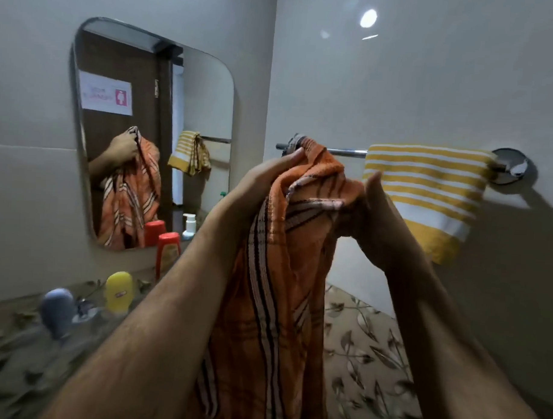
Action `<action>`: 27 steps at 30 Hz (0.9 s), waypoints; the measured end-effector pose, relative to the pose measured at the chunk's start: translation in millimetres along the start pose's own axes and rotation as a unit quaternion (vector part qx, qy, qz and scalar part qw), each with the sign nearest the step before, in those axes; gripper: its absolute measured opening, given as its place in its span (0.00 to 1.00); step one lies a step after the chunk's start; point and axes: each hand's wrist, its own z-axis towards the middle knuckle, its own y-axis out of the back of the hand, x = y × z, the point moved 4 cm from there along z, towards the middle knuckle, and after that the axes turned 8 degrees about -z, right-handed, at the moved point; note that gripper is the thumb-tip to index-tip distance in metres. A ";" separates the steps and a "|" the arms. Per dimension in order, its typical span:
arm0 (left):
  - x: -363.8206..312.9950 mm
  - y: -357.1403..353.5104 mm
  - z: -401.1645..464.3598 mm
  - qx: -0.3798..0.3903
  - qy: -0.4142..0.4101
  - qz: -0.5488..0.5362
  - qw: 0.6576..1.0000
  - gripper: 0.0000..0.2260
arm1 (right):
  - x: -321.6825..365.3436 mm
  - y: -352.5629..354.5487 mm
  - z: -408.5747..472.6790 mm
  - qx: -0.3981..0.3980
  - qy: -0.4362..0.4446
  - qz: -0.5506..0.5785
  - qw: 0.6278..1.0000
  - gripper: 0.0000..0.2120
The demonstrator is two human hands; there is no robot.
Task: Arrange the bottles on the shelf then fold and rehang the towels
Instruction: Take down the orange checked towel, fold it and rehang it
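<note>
A person's left hand [271,174] pinches the top edge of an orange cotton towel with dark and white stripes [285,272], while the right hand [374,209] grips the bunched cloth just beside it, fingers wrapped into the folds. The towel hangs lengthwise straight down between both forearms, its upper end touching the horizontal chrome towel rail [346,153], which runs left to right directly beyond the hands. The left hand sits nearer the rail's free end; a folded yellow-and-white striped towel [426,189] already drapes to the right.
</note>
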 end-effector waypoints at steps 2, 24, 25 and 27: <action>0.5 -8.1 -14.8 -0.009 -0.014 0.050 0.999 0.14 | -1.5 -7.0 -2.9 0.008 -0.003 0.019 1.000 0.57; -1.7 14.3 -289.6 -0.282 -0.123 0.290 0.906 0.15 | 34.3 -209.7 -125.0 0.172 0.024 0.169 0.970 0.11; -3.9 16.2 -304.7 -0.305 -0.120 0.302 0.895 0.15 | 35.8 -222.4 -133.6 0.184 0.021 0.164 0.969 0.12; -6.6 20.9 -332.4 -0.352 -0.118 0.313 0.874 0.12 | 37.2 -242.5 -149.2 0.211 0.007 0.169 0.963 0.12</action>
